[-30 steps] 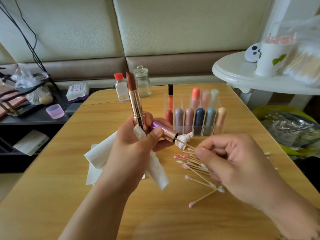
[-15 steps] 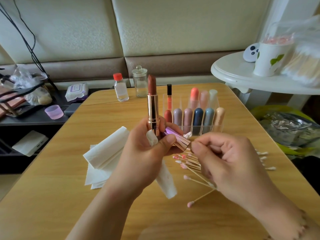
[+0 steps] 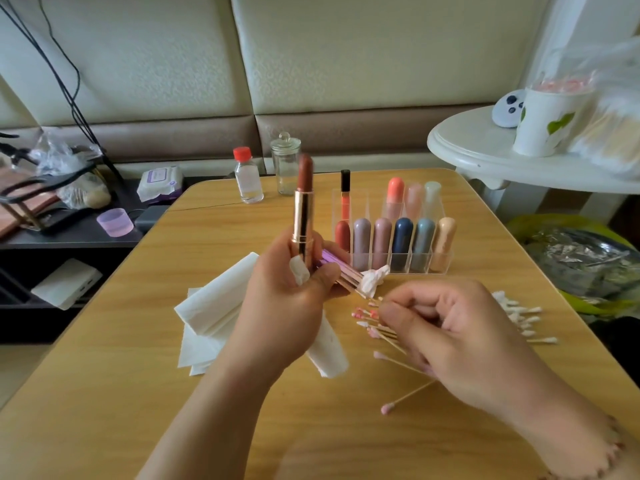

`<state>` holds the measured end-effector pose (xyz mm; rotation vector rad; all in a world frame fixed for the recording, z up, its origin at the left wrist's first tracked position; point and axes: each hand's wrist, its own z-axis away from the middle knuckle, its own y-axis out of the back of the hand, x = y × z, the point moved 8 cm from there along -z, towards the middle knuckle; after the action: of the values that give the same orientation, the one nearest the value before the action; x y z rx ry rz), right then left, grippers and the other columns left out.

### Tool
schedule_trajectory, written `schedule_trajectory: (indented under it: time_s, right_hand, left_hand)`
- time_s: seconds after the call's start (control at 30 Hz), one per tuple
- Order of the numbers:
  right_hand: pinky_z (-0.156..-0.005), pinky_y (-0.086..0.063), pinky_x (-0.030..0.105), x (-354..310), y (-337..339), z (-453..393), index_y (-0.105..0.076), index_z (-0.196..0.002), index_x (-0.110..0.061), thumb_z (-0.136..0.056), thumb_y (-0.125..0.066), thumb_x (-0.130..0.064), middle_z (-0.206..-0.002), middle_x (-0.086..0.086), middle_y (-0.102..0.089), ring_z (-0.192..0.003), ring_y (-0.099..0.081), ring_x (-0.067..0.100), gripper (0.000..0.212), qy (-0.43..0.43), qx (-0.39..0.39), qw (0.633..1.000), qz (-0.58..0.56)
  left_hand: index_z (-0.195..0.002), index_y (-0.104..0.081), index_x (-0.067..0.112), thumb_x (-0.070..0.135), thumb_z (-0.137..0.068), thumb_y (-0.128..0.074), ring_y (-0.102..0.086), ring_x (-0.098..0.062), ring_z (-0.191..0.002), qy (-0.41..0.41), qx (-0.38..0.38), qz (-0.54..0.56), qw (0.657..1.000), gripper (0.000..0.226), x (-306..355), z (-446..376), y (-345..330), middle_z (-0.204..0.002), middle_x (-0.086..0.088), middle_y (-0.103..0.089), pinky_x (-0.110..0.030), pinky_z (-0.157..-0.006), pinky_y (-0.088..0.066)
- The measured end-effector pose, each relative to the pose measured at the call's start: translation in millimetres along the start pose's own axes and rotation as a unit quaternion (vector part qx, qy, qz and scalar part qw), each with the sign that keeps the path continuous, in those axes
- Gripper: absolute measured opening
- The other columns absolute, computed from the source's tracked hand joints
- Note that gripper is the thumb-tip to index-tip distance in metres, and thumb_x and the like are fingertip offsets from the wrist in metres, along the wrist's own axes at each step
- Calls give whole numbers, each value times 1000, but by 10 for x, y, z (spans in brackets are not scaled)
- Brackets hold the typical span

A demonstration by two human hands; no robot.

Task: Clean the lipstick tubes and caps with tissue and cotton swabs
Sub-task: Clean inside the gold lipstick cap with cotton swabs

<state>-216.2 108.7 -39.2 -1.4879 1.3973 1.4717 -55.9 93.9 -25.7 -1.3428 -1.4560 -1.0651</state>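
Behind a wooden table (image 3: 138, 393), cream padded wall panels are filling the background. On that table a clear organizer (image 3: 394, 237) is standing, holding capped tubes in rows. Just in front of the organizer, the left hand (image 3: 287, 306) is gripping an open lipstick tube (image 3: 304, 216) upright, its brown bullet extended, together with a purple cap (image 3: 337, 268) and a strip of tissue (image 3: 325, 355); a tissue wad (image 3: 372, 280) is protruding from the cap's mouth. In front and right of the organizer, the right hand (image 3: 446, 327) is curling its fingers over used cotton swabs (image 3: 384, 337); whether it is pinching one cannot be told. Folded tissues (image 3: 207, 313) are lying front-left of the organizer. A wipes pack (image 3: 160, 183), far left of it, is bearing a purple label, the writing unreadable.
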Motion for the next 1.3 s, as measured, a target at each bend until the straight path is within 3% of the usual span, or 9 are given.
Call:
schedule_trajectory:
  time_s: [0.13,0.27,0.4,0.57,0.67,0.77,0.87,1.03,1.3]
  right_hand:
    - [-45,-36,13,69,202,-70,-71,-69,-22,-93,-64,-15,-43,-10,-55,-38,-45,2,26,5,48,997,66]
    - [-44,-38,15,125,330,-85,-72,-73,-25,-90,-69,-21,-51,-7,-62,-43,-49,5,18,-1,80,985,153]
    - [-52,-49,32,160,406,-86,-73,-70,-32,-84,-77,-30,-62,-8,-67,-54,-60,14,14,-23,103,965,240]
    - [-49,-42,26,228,385,-67,-69,-72,-38,-78,-79,-45,-67,-21,-63,-55,-57,4,14,-104,68,923,365]
    - [-47,-41,24,145,538,-59,-67,-76,-41,-82,-71,-52,-63,-17,-62,-52,-54,1,13,-105,119,899,409]
    - [-58,-53,31,136,832,-18,-71,-90,-42,-92,-66,-35,-86,-19,-62,-78,-59,11,9,-122,182,831,512]
    - [-72,-56,40,347,988,24,-70,-105,-44,-94,-62,-36,-112,-11,-61,-110,-52,21,16,-215,144,779,572]
    - [-71,-50,37,383,1006,29,-64,-80,-41,-93,-66,-36,-103,-12,-64,-111,-48,21,14,-252,135,789,545]
    - [-79,-41,37,306,930,11,-56,-78,-37,-94,-65,-28,-83,-19,-55,-101,-45,17,21,-205,113,811,537]
  left_hand:
    - [-88,-52,8,-9,-91,-56,-71,-21,-80,55,74,70,993,18,-54,-17,129,-95,-19,-67,-30,-73,-59]
    - [-87,-51,8,-10,-92,-54,-72,-21,-80,86,102,132,982,19,-88,-6,168,-90,-12,-69,-29,-72,-60]
    - [-83,-50,10,-11,-93,-50,-70,-25,-83,127,115,198,965,23,-159,-17,222,-89,-14,-70,-28,-69,-59]
    - [-80,-49,10,-12,-93,-48,-70,-25,-82,153,110,233,954,25,-221,-28,213,-89,-15,-70,-32,-71,-60]
    - [-79,-47,11,-12,-93,-46,-70,-24,-80,168,102,257,946,26,-244,-39,205,-83,-13,-70,-33,-73,-60]
    - [-78,-47,11,-10,-94,-44,-70,-25,-80,196,89,301,929,26,-292,-37,178,-84,-13,-67,-34,-77,-60]
    - [-77,-47,10,-9,-94,-43,-69,-25,-80,227,76,345,908,26,-311,-12,129,-82,-13,-65,-34,-75,-61]
    - [-78,-51,10,-3,-94,-45,-69,-25,-77,276,51,387,878,21,-347,28,51,-96,-16,-61,-31,-67,-61]
    - [-79,-52,11,-2,-93,-47,-68,-25,-78,287,33,383,878,20,-365,42,13,-104,-17,-57,-31,-67,-61]
